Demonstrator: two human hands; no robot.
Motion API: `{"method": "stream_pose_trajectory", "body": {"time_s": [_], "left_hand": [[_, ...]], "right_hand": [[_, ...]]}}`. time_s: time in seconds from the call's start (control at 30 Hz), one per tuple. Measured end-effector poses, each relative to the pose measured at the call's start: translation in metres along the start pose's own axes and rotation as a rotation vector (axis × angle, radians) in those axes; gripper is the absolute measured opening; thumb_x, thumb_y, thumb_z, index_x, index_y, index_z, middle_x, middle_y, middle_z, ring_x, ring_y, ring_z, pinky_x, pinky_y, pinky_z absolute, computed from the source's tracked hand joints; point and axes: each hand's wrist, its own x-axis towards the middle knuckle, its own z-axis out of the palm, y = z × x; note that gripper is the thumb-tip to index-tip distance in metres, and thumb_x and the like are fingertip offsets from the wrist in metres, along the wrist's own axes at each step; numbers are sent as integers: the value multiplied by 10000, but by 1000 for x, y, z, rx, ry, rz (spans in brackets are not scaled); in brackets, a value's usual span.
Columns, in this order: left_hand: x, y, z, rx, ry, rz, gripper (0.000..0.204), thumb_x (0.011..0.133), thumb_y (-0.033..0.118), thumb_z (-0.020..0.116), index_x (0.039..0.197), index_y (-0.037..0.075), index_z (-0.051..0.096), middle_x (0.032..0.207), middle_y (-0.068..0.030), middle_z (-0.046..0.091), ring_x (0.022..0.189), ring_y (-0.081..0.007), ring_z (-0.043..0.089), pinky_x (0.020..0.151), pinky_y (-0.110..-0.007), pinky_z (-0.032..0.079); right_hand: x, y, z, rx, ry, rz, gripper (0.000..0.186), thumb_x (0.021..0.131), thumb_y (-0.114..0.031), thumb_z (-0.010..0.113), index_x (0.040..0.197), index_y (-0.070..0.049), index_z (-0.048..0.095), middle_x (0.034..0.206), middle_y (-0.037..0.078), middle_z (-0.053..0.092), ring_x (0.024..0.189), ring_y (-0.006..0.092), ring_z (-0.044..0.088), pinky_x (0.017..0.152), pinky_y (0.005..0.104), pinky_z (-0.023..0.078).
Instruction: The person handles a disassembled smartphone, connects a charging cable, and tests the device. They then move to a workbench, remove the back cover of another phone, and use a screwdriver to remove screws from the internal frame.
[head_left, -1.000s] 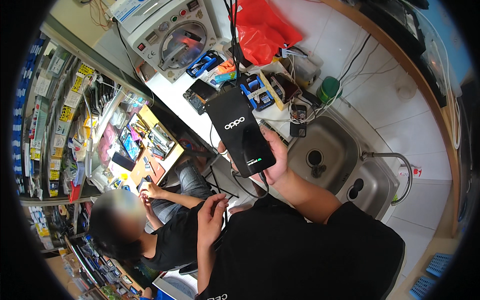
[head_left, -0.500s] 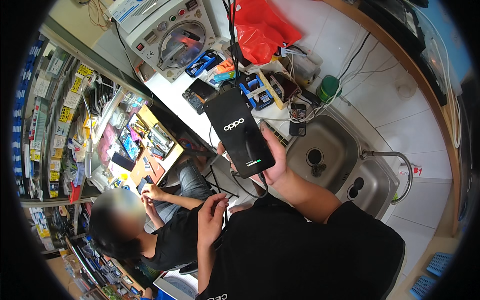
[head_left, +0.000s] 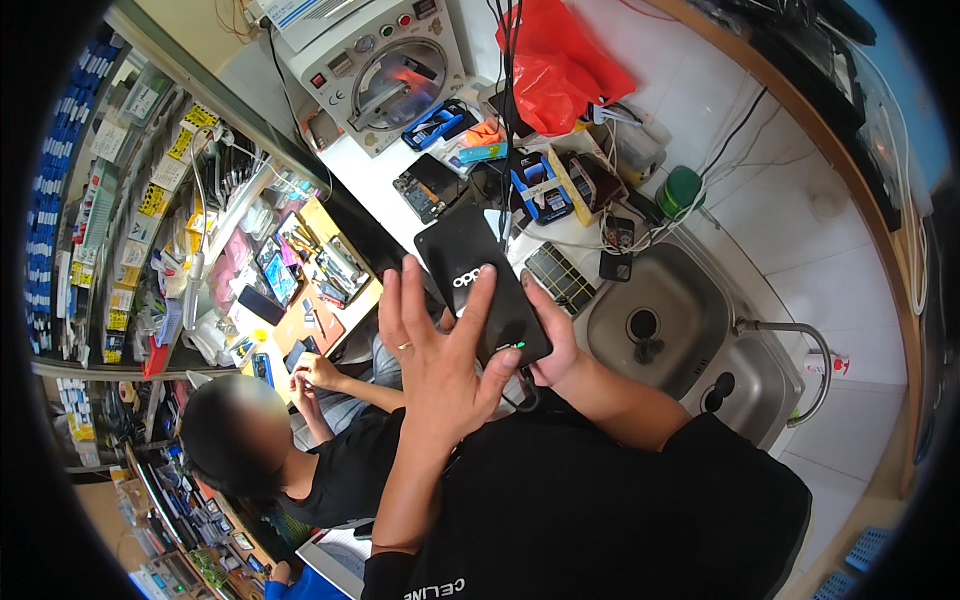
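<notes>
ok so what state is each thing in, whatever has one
Held phone: screen lit, logo partly covered
Right hand: gripping it
Left hand: fingers spread over the screen
Opened phone: internals exposed
Red bag: crumpled
Tap: no flow visible

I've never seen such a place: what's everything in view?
Phone: one, black, centre
Opened device: one, dark, on counter
Bag: one, red, top
Machine: one, grey, left of bag
Sink: one, silver, right
Container: one, green, beside sink
Baskets: two, blue, lower right
Workbench: one, yellowish, left
Shelf goods: uncountable, mixed, far left
Seated person: one, black top, left
Another person: one, blue clothing, bottom
Left hand: one, ringed, over phone
Right hand: one, bare, holding phone
</notes>
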Motion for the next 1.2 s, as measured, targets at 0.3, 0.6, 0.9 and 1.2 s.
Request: {"method": "stream_pose_trajectory", "body": {"time_s": [0.3,0.6,0.9,1.2], "left_hand": [[-38,17,17,3,-163,55,612,974,693,451,1458,347,591,1629,-264,224,1500,-457,163,1206,-597,90],[-35,7,10,140,-84,-49,612,983,660,460,1472,313,583,1645,-259,194,1516,-458,135,1209,-601,75],[-37,8,5,14,-88,-75,591,961,548,575,1481,267,572,1630,-284,185,1511,-476,115,1207,-607,75],[-33,9,3,-57,-61,-81,574,952,515,608,1445,220,591,1627,-301,180,1506,-492,120,1204,-608,85]], "right_hand": [[1,9,-15,157,-155,-24,577,1119,-440,278,1469,-35,493,1421,137,605,1300,267,592,1134,426,448],[-3,13,-7,-51,86,76,481,1120,-435,368,1416,-90,525,1284,75,670,1138,183,665,1005,357,521],[-6,7,-6,-123,-59,90,583,1123,-456,280,1420,-14,519,1326,165,653,1193,246,653,1049,372,501],[-4,4,-6,-216,-167,67,615,1119,-471,264,1451,-5,489,1345,173,625,1220,239,623,1050,379,493]]}}
